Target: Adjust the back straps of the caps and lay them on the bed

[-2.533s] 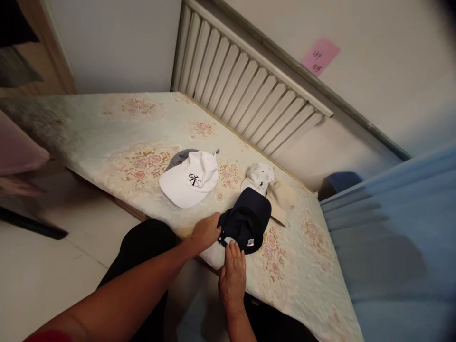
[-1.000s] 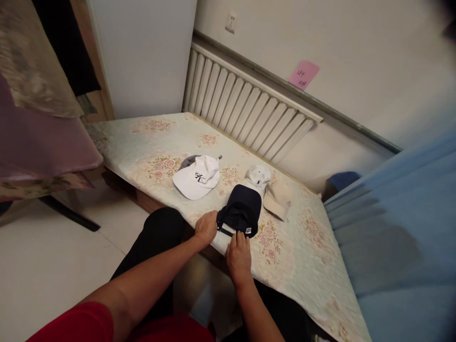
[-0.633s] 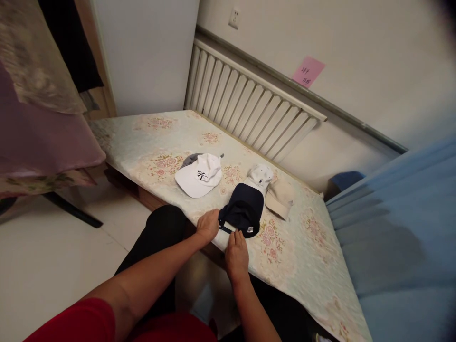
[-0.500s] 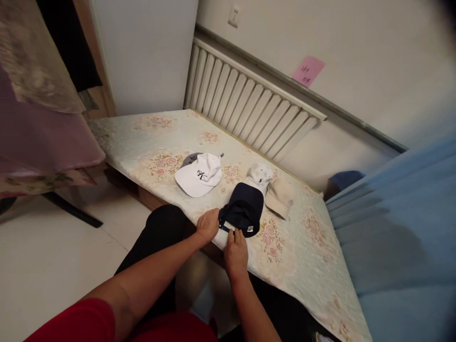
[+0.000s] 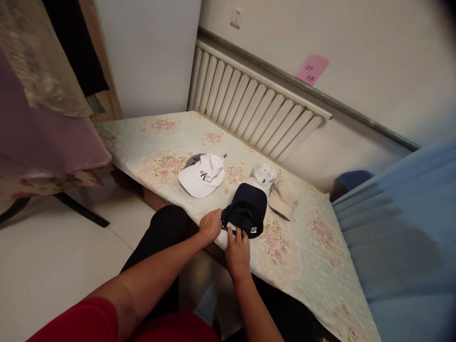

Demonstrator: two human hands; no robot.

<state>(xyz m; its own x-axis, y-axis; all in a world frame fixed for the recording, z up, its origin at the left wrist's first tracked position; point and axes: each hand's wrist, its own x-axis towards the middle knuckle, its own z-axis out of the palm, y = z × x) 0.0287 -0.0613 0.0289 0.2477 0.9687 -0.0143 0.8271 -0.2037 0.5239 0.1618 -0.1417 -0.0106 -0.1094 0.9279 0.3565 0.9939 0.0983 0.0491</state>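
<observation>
A navy cap lies on the floral mattress near its front edge, its back strap turned toward me. My left hand is closed on the left end of that strap. My right hand rests against the strap's right part, fingers pressed on it. A white cap with a black logo lies further left, over a grey cap. Behind the navy cap sit a white dotted cap and a beige cap.
A white radiator runs along the wall behind the mattress, with a pink note above it. Blue fabric fills the right side. Pink and patterned cloth hangs at the left above the pale floor.
The camera has pulled back and tilted up since the earliest frame. Both hands stay at the navy cap's back strap; my right fingers have crept slightly onto it.
</observation>
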